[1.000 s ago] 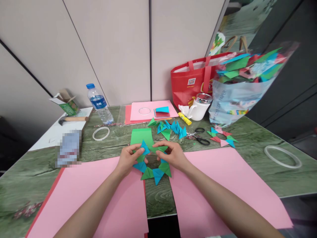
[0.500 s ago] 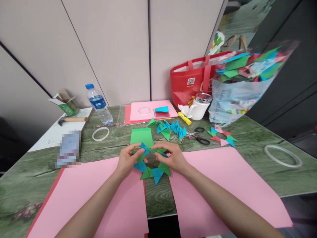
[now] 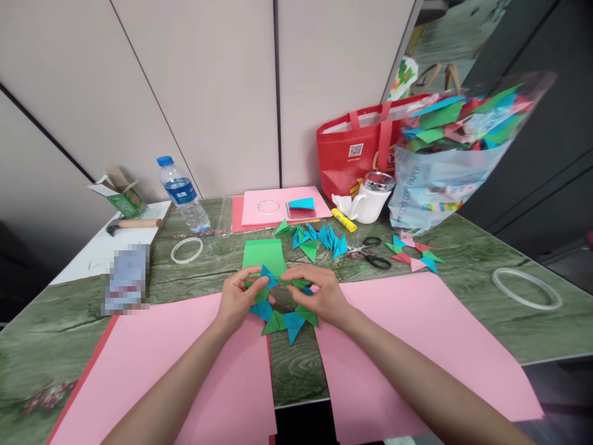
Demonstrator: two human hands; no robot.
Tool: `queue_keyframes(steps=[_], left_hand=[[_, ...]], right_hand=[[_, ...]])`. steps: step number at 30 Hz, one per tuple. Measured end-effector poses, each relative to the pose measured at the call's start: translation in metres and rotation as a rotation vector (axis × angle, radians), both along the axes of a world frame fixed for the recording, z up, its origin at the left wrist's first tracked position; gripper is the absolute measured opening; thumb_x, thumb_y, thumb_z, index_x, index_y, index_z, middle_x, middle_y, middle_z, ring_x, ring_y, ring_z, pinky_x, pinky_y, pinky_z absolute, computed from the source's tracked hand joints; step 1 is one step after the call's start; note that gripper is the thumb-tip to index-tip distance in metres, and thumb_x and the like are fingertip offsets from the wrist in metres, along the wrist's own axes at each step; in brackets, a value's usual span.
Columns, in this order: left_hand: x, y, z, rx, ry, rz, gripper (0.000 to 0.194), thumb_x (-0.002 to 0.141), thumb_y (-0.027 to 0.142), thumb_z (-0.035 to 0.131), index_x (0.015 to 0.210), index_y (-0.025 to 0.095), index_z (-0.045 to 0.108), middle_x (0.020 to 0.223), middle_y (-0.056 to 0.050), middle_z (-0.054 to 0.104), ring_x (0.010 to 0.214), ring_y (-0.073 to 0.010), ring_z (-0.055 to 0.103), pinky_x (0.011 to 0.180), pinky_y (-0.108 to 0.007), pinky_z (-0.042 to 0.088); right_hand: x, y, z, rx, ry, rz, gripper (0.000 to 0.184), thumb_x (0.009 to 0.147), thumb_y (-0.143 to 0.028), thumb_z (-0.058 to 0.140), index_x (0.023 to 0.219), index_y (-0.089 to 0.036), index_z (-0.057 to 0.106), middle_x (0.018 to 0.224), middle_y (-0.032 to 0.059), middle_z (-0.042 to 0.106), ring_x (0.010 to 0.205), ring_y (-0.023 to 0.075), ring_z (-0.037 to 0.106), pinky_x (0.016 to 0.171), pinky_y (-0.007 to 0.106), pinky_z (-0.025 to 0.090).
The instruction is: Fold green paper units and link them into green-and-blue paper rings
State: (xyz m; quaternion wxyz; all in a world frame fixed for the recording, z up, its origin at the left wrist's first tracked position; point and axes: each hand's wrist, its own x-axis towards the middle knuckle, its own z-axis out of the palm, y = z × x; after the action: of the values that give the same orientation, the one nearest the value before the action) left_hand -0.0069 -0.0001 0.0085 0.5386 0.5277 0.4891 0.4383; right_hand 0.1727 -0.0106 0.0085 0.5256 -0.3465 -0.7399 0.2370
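A ring of folded blue and green paper triangles (image 3: 285, 320) hangs just above the table between two pink sheets. My left hand (image 3: 236, 301) pinches its upper left part, with thumb and fingers closed on a blue point. Its upper right part is gripped by my right hand (image 3: 320, 295), fingers curled over a green piece. Both hands meet at the top of the ring. A flat green sheet (image 3: 264, 254) lies right behind the hands.
Loose folded triangles (image 3: 317, 238) lie behind, with scissors (image 3: 374, 253), a yellow glue stick (image 3: 345, 220), a white mug (image 3: 373, 199), a red bag (image 3: 361, 151), and a plastic bag of paper (image 3: 445, 157). A water bottle (image 3: 181, 193) and tape rings (image 3: 188, 250) (image 3: 527, 288) are around.
The hands and the ring have stayed almost in place; the fingers shifted slightly at the top of the ring. The view has drifted a little.
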Motion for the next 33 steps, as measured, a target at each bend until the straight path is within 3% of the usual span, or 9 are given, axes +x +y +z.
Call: queue_keyframes(steps=[4,10,13,19,27,33], left_hand=[[0.0,0.001,-0.001,-0.002,0.0,-0.001,0.042,0.065,0.042,0.067,0.096,0.016,0.053,0.057,-0.001,0.066,0.048,-0.0178,0.062,0.038,-0.019,0.035],[0.0,0.0,0.003,-0.009,0.021,-0.032,0.038,0.066,0.043,0.065,0.092,0.016,0.055,0.057,-0.002,0.066,0.047,-0.0158,0.06,0.036,-0.017,0.032],[-0.001,0.001,0.004,-0.029,0.057,-0.069,0.031,0.07,0.042,0.062,0.085,0.015,0.058,0.055,-0.003,0.066,0.044,-0.0124,0.056,0.036,-0.016,0.03],[-0.003,0.0,0.004,-0.023,0.098,-0.174,0.03,0.075,0.042,0.056,0.075,0.013,0.063,0.05,-0.002,0.063,0.038,-0.0066,0.044,0.035,-0.015,0.026],[-0.001,0.0,0.005,0.0,0.146,-0.243,0.034,0.07,0.047,0.058,0.068,0.013,0.065,0.051,0.0,0.061,0.049,-0.0126,0.053,0.04,-0.019,0.035],[-0.001,0.003,0.002,-0.052,0.131,-0.172,0.033,0.067,0.047,0.062,0.07,0.014,0.062,0.05,0.002,0.058,0.044,-0.0103,0.051,0.037,-0.018,0.033]], right_hand=[[0.0,-0.001,0.001,-0.047,-0.013,0.004,0.021,0.072,-0.012,0.054,0.087,-0.022,0.065,0.087,0.0032,0.068,0.084,0.0171,0.063,0.075,0.029,0.048],[0.001,-0.001,0.001,-0.19,-0.06,-0.047,0.019,0.07,-0.017,0.057,0.088,-0.022,0.064,0.086,0.0018,0.068,0.075,0.0155,0.062,0.056,0.023,0.043],[0.001,0.0,0.0,-0.252,-0.036,-0.048,0.023,0.07,-0.017,0.058,0.093,-0.02,0.06,0.09,0.0028,0.066,0.081,0.0165,0.062,0.055,0.022,0.042],[0.004,0.004,0.001,-0.459,0.013,0.097,0.015,0.075,-0.023,0.056,0.09,-0.019,0.056,0.089,0.0021,0.06,0.05,0.0088,0.059,0.046,0.021,0.039],[0.001,0.007,-0.004,-0.538,0.034,0.175,0.014,0.075,-0.027,0.058,0.086,-0.019,0.056,0.081,0.0,0.059,0.048,0.0081,0.057,0.043,0.02,0.039],[0.001,0.013,-0.011,-0.555,0.064,0.049,0.03,0.07,-0.036,0.063,0.092,-0.018,0.058,0.087,0.0022,0.061,0.047,0.0074,0.054,0.043,0.021,0.04]])
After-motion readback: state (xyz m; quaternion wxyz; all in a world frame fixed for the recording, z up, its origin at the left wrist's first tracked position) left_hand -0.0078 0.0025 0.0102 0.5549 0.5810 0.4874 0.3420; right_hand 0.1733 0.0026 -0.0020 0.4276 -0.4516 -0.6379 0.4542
